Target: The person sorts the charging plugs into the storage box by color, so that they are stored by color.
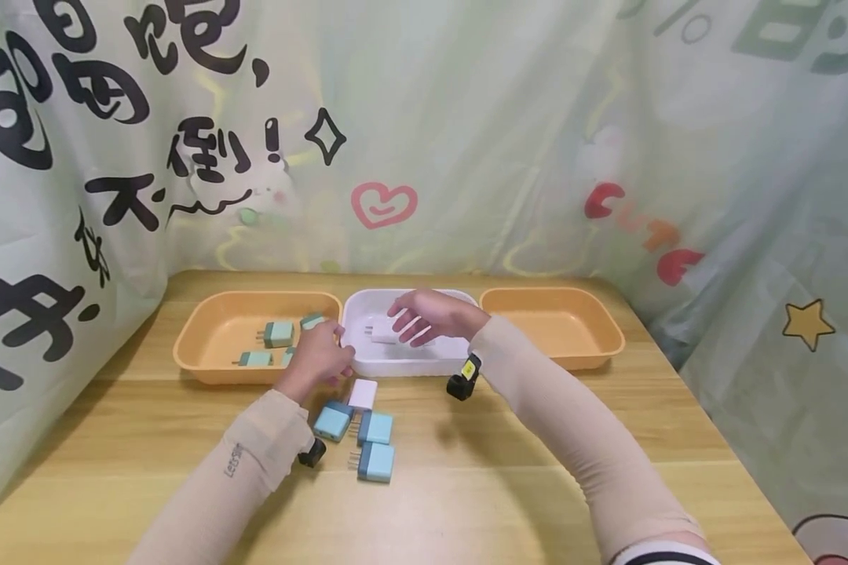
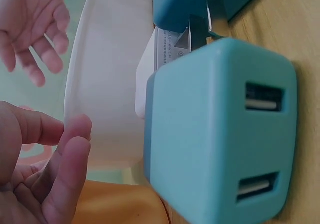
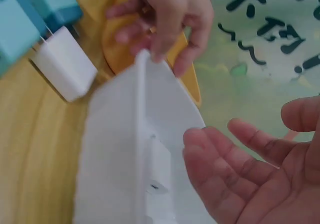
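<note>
My left hand (image 1: 318,359) is over the near corner where the left orange tray (image 1: 215,375) meets the white tray (image 1: 403,367). Its fingers are loosely bent with nothing between them, fingertips right at the white rim in the right wrist view. Above the white tray hovers my right hand (image 1: 434,312), fingers relaxed and holding nothing. A white charger plug (image 3: 160,166) lies inside that tray, partly hidden by the right hand in the head view. Several green-blue charger plugs (image 1: 279,334) lie in the left orange tray, some hidden behind the left hand.
On the wooden table, in front of the trays, lie a white charger plug (image 1: 363,394) and three blue ones, the nearest blue plug (image 1: 377,461) with prongs pointing left. At the right stands another orange tray (image 1: 551,322). A printed curtain (image 1: 466,157) hangs behind.
</note>
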A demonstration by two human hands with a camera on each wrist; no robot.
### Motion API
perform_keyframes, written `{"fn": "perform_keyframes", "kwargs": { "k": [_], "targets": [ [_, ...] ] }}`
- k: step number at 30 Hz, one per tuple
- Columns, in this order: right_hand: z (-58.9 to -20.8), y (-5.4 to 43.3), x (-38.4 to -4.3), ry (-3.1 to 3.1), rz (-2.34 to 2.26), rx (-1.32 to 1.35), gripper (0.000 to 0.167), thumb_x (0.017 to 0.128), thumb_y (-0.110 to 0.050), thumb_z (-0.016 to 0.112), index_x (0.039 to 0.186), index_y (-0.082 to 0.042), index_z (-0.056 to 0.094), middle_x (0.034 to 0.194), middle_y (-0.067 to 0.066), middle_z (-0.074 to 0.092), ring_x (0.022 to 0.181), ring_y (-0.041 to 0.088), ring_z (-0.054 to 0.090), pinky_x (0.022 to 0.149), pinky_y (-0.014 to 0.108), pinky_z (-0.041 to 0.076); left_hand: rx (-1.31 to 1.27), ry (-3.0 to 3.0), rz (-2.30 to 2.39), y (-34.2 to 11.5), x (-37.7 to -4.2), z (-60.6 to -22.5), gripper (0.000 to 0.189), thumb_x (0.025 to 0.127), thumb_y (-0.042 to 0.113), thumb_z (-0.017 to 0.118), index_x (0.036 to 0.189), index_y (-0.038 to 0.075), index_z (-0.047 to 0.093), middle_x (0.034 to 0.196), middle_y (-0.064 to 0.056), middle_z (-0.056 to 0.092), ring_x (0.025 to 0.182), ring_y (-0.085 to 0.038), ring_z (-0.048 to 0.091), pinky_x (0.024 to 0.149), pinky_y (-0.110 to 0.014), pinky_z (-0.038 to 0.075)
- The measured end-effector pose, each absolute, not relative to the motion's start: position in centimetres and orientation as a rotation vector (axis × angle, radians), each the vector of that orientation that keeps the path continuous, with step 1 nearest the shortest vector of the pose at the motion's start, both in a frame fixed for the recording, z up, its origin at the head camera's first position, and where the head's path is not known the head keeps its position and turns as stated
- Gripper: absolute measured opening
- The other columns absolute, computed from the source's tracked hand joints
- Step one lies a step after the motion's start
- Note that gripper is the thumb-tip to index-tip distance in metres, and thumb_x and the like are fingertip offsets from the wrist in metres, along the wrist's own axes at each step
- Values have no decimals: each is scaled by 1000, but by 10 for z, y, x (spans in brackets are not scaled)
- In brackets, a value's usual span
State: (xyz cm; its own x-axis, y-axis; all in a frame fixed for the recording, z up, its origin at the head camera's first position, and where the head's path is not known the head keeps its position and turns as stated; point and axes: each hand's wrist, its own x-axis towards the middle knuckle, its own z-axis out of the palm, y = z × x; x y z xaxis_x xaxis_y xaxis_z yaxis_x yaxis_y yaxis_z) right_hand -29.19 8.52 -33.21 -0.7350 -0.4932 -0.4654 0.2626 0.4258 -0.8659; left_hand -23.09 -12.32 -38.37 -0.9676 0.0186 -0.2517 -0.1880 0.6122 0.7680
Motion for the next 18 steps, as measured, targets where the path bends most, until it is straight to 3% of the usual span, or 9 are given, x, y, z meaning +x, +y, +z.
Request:
{"fn": "perform_keyframes", "kwargs": {
  "k": [8, 13, 18],
  "targets": [
    [-337, 87, -262, 1928, -1353, -325, 40, 103, -21, 36, 130, 6, 50, 113, 22, 61, 86, 25, 66, 83, 43, 57, -119, 2622, 1290, -124, -229, -386, 41, 92, 13, 61, 127, -1, 46, 90, -17, 61, 67, -25, 64, 50, -30, 56],
    [-342, 87, -247, 1903, -1303, -398, 37, 103, -20, 37, 126, 4, 54, 110, 20, 64, 97, 36, 65, 88, 49, 54, -117, 2627, 1274, -124, -230, -388, 41, 93, 13, 61, 129, -2, 46, 89, -16, 62, 68, -25, 65, 50, -30, 56],
    [-359, 86, -238, 1890, -1236, -463, 38, 103, -21, 37, 127, 4, 54, 125, 24, 58, 107, 44, 59, 88, 47, 54, -117, 2630, 1272, -124, -231, -387, 42, 93, 13, 60, 129, -2, 45, 90, -17, 62, 67, -23, 64, 49, -30, 56]
  ]
}}
